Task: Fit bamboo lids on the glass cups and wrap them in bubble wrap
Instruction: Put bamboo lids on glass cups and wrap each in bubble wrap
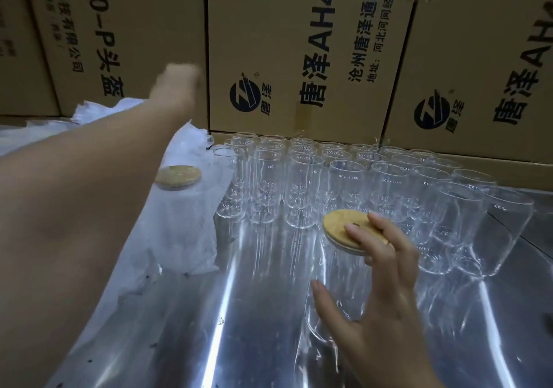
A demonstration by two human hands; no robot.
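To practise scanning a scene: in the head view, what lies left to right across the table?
The bamboo lid on the wrapped cup → lidded cup in the right hand → rightmost bare cup.

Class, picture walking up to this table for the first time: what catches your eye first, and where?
Rows of empty glass cups fill the middle of the table, before printed cardboard boxes. Nearer, the right hand holds a cup, fingers across its bamboo lid. The blurred left hand reaches toward the boxes.

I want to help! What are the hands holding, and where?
Right hand grips a glass cup at its top: fingers on the bamboo lid, thumb on the glass. Left hand: too blurred to tell.
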